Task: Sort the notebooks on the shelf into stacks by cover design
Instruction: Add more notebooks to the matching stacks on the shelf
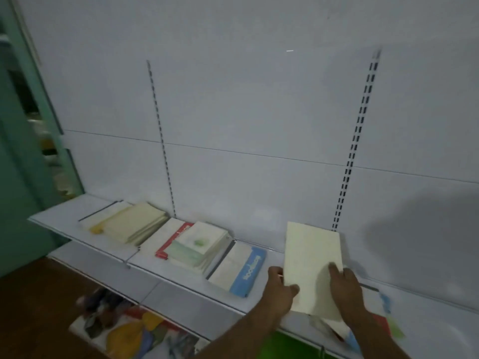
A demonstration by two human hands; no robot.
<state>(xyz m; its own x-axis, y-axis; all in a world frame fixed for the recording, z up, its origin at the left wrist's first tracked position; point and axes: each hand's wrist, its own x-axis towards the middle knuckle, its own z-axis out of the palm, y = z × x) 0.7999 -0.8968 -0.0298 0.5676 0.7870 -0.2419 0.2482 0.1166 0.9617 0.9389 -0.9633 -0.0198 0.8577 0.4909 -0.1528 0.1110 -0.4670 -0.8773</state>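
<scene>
One cream notebook [309,257], light and likely floppy: your left hand [281,291] and right hand [347,288] pinch its lower edges.

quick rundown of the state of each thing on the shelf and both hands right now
cream notebook: lifted, tilted up, gripped by both hands
left hand: grips its left edge
right hand: fingers on its cover, holding the right side
cream stack: lying flat at the left end of the shelf
green-print stack: flat, on top of a red-edged notebook
blue-banded notebook: flat, alone
mixed pile: unsorted, under the right hand
</scene>
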